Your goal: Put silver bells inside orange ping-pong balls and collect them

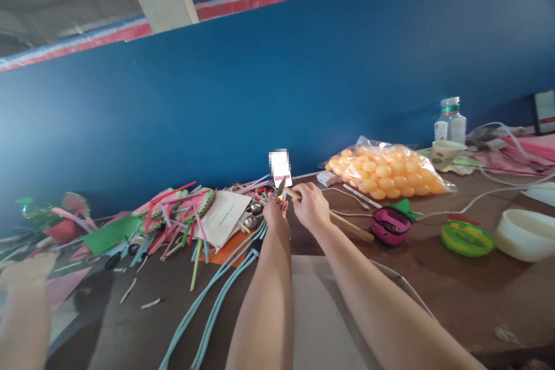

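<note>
Head view: two bare arms reach forward over a brown table (433,295). The right hand (311,207) is closed around a wooden stick (349,225) near its far end. The stick lies slanting down to the right, at the middle of the table.

The left hand (276,211) is bunched at the stick's tip. Whether it grips anything is too small to tell.

Just beyond the stick, the table's far edge meets a blue wall (277,87). Nearer than the stick, a flat cardboard sheet (316,312) lies under the forearms. Bare tabletop stretches to the right of it.

Left of the stick are a heap of coloured paper strips (177,214) and pale blue cords (217,295).

Right of the stick is a pink pouch (389,225), its contents unseen. Behind the pouch sits a clear bag (385,173) full of orange balls. Farther right are a paper cup (446,153), a bottle (451,121) and a white bowl (524,234), their insides hidden.

Far left of the stick, another person's arm (26,306) shows, blurred.
</note>
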A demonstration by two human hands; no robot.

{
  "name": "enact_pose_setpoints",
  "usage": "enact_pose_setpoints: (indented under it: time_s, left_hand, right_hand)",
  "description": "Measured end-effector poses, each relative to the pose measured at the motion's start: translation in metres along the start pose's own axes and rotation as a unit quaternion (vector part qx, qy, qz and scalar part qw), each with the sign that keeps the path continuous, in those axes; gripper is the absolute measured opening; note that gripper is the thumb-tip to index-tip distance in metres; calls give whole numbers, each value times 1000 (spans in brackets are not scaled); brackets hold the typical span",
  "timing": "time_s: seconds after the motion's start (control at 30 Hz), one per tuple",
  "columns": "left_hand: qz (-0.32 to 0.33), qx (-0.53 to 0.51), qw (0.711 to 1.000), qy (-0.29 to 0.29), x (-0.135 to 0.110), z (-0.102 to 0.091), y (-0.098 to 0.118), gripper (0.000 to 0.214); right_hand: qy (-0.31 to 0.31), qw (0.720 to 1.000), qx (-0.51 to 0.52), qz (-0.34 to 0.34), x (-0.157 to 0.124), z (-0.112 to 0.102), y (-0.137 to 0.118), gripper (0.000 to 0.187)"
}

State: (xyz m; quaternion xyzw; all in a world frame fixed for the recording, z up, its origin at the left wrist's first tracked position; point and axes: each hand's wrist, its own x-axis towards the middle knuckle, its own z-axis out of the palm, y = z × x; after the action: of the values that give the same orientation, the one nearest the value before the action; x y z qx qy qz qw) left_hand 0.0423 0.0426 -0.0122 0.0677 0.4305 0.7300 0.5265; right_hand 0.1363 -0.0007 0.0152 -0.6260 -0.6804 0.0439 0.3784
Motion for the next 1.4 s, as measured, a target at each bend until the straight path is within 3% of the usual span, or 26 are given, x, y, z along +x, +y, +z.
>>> enact_pose_setpoints:
  time_s: [0.2, 0.33, 0.5, 0.67, 0.8, 0.97, 1.27, 1.4]
  left_hand:
    - [-3, 9, 1000, -3, 0, 0, -1, 24]
    - [5, 12, 1000, 3, 1, -1, -1, 21]
    - [-2, 12, 1000, 4, 5, -2, -2, 21]
    - [4, 10, 1000, 3, 9, -2, -3, 22]
    - [0, 5, 1000, 5, 8, -2, -3, 23]
    - [22, 8, 1000, 0, 5, -3, -4, 21]
    - [11, 19, 1000, 13, 9, -3, -3, 23]
    - [1, 33, 999, 28, 14, -3, -3, 19]
  right_hand:
    - [-21, 1000, -3, 6, 0, -2, 0, 20]
    - [2, 1000, -2, 0, 0, -2, 0, 21]
    - [-30, 1000, -9, 2, 1, -2, 1, 20]
    - [-4, 1000, -3, 5, 2, -2, 2, 21]
    - [-30, 999, -8, 7, 1, 1, 4, 21]
    - [0, 1000, -6, -9, 0, 3, 2, 22]
    - [-30, 999, -21, 10, 1, 1, 3, 22]
    - [-104, 991, -43, 72, 7, -2, 11, 23]
